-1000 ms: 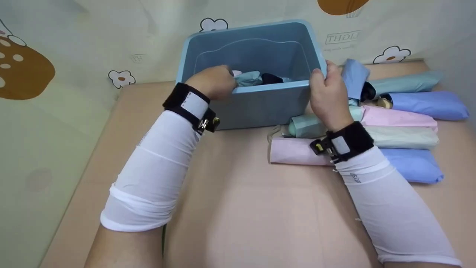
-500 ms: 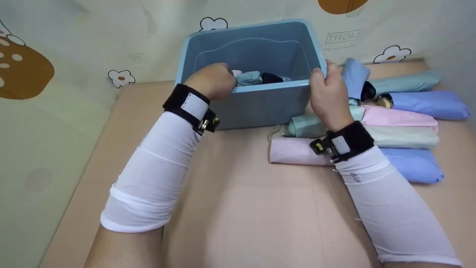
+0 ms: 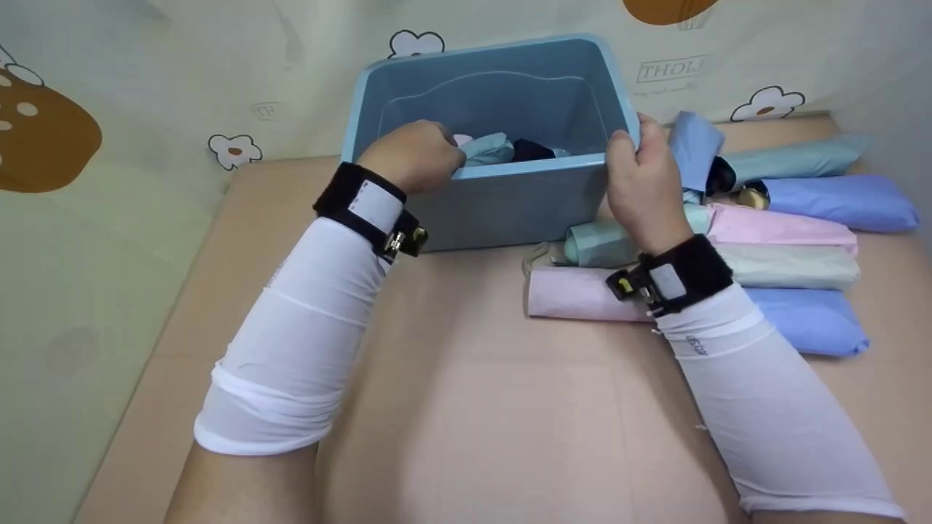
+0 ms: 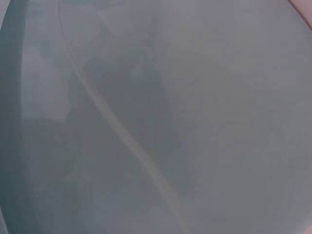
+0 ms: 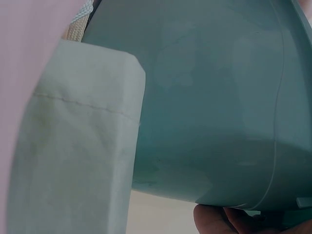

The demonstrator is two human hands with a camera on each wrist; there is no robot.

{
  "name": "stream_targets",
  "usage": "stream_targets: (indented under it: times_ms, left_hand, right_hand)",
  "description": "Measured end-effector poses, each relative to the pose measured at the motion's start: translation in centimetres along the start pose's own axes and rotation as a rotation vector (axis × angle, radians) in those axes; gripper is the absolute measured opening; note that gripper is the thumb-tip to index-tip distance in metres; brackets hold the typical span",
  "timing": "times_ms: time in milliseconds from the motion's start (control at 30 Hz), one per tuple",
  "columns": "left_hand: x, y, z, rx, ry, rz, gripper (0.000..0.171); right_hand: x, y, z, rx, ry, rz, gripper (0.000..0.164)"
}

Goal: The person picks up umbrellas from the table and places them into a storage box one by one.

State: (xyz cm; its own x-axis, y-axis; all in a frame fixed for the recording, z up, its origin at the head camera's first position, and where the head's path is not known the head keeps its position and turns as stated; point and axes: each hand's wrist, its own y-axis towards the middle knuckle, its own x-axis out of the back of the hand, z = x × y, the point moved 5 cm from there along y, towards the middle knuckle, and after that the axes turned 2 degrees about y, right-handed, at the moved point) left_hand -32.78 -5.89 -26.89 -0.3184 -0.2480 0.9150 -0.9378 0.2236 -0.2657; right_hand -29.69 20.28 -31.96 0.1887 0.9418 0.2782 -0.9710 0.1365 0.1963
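Observation:
A light blue plastic bin point(image 3: 510, 211) stands by the wall, its opening tipped toward me. My left hand point(image 3: 415, 155) reaches over its front rim at the left; the fingers are hidden inside, so I cannot tell what they hold. Beside them lie a teal fabric bundle point(image 3: 489, 149), a dark one point(image 3: 531, 150) and a bit of pink. With thumb over the rim, my right hand point(image 3: 648, 189) grips the bin's front right corner. The left wrist view is filled by the bin's wall point(image 4: 234, 122). Fingertips of the right hand show low in the right wrist view.
Right of the bin lie several folded umbrellas in fabric sleeves, including a pink one point(image 3: 582, 293), a blue one point(image 3: 837, 201) and a white one point(image 3: 797, 266). A pale green sleeve point(image 3: 601, 245) lies close against the bin. Behind the bin hangs a patterned wall covering point(image 3: 306, 87).
The teal bundle beside my left hand has risen slightly inside the bin. The right hand keeps its grip on the corner, and the head view has shifted a little.

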Motion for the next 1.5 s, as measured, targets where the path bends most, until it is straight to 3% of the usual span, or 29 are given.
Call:
stream_targets:
  times_ms: [133,300,533,967,1500]
  left_hand:
    - [0.15,-0.27,-0.15,0.012,-0.020,-0.004,0.033]
    - [0.20,-0.35,-0.26,0.020,-0.047,-0.027,0.024]
    - [0.01,-0.58,-0.50,0.021,-0.062,-0.026,0.027]
    - [-0.37,-1.01,-0.61,0.042,-0.027,-0.042,0.053]
    - [-0.51,-1.06,-0.54,0.048,-0.030,-0.066,0.061]
  right_hand:
    - [0.11,0.06,0.05,-0.001,0.013,0.002,0.054]
    - [0.24,0.08,0.12,0.004,0.020,0.011,0.053]
    - [0.41,-0.03,0.14,-0.005,0.008,-0.003,0.053]
    - [0.53,-0.14,0.11,0.007,-0.050,-0.026,0.054]
    - [0.37,-0.09,0.02,-0.003,-0.020,-0.001,0.054]
